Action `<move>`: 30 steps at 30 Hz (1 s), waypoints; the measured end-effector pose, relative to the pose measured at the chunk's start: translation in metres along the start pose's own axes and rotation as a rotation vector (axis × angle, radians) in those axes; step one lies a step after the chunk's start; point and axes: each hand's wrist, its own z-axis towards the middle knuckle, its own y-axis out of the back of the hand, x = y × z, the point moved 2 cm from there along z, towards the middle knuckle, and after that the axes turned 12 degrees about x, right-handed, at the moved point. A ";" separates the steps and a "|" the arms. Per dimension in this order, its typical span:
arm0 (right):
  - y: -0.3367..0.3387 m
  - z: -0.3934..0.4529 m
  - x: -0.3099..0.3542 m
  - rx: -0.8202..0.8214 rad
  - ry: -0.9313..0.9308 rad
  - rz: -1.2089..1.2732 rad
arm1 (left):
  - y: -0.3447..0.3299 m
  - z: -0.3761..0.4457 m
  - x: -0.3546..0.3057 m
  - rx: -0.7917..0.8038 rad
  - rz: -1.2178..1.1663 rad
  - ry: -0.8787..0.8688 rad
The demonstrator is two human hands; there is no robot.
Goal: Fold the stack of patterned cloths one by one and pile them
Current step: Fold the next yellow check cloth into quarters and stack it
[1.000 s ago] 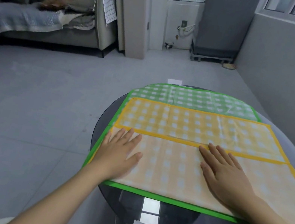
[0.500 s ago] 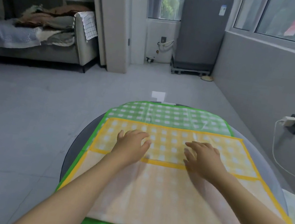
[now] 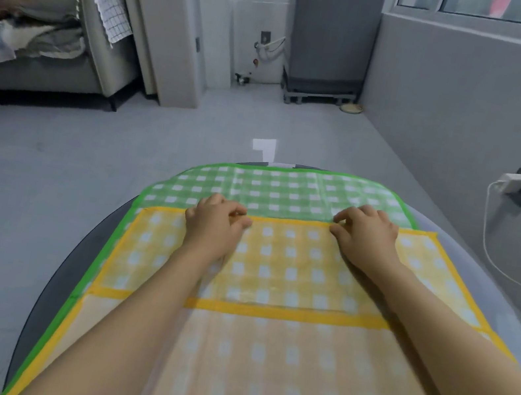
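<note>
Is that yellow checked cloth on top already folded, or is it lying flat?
Partly folded. The yellow cloth has its near part turned over, pale underside up, ending at a yellow border band. Both hands curl their fingers at its far edge.

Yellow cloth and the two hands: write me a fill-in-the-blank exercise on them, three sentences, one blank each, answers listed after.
1. Both the left hand and the right hand have their fingers at the far edge of the ______ checked cloth.
2. The cloth lying under it, showing beyond that edge, is checked in ______.
3. The cloths lie on a dark ______ table.

Missing words: yellow; green; round
</note>
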 end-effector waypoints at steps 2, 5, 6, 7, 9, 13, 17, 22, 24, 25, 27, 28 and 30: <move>0.003 0.006 0.000 0.020 -0.025 0.022 | 0.000 0.004 0.001 0.005 0.013 0.007; 0.002 0.009 -0.001 0.002 -0.022 0.006 | 0.000 0.007 -0.001 0.003 -0.006 -0.012; 0.002 0.008 -0.001 -0.018 -0.012 0.018 | 0.002 0.006 -0.002 -0.004 -0.022 -0.019; 0.003 0.007 -0.002 -0.039 -0.004 0.044 | 0.004 0.004 -0.003 -0.013 -0.047 -0.027; 0.012 0.004 -0.003 -0.068 0.017 0.121 | 0.011 0.002 -0.004 -0.035 -0.127 -0.039; 0.045 -0.007 0.003 -0.056 0.087 0.216 | 0.045 -0.010 -0.013 -0.015 -0.252 -0.070; 0.089 -0.034 0.018 -0.043 0.162 0.157 | 0.088 -0.038 -0.032 0.016 -0.183 -0.109; 0.140 -0.092 0.032 0.072 0.240 0.116 | 0.126 -0.085 -0.047 0.035 -0.140 -0.165; 0.148 -0.118 0.035 0.094 0.262 0.116 | 0.135 -0.112 -0.053 0.053 -0.135 -0.184; 0.150 -0.130 0.035 0.103 0.268 0.113 | 0.138 -0.127 -0.055 0.076 -0.131 -0.187; 0.150 -0.155 0.034 0.122 0.273 0.112 | 0.140 -0.152 -0.055 0.141 -0.136 -0.184; 0.149 -0.167 0.033 0.138 0.274 0.115 | 0.139 -0.163 -0.054 0.176 -0.141 -0.181; 0.144 -0.188 0.031 0.179 0.281 0.115 | 0.135 -0.185 -0.049 0.253 -0.163 -0.175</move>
